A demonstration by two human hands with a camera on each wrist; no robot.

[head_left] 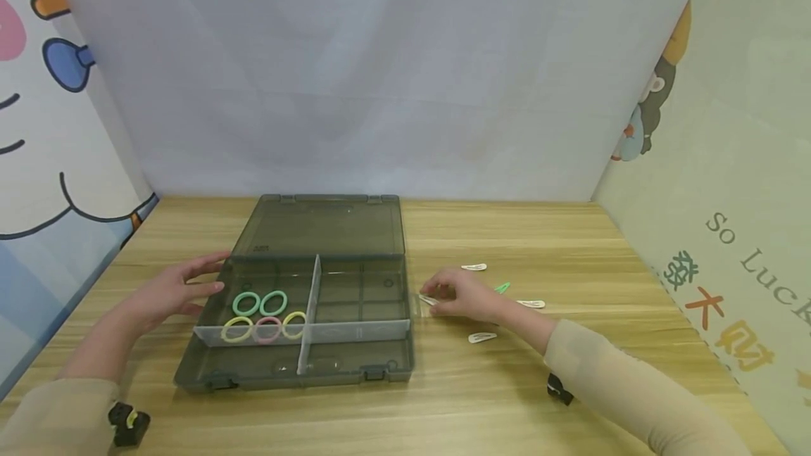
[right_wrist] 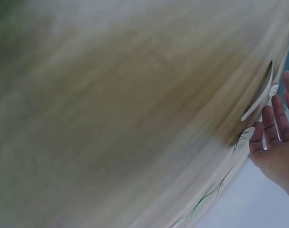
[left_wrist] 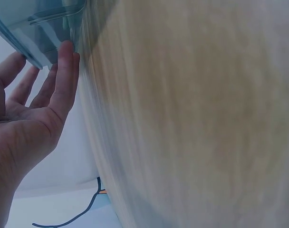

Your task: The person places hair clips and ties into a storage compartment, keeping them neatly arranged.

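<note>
Tabletop [head_left: 481, 400], curled right fingers [head_left: 441, 279] around clip [head_left: 427, 299]

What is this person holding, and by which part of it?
The right hand pinches a white hair clip near one end; which end is unclear. The left hand only rests against the side of the box.

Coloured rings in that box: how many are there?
5, at left in the box: two green rings side by side; nearer, left to right, a yellow ring, a pink ring and a second yellow ring by the pale divider. None seems hidden.
</note>
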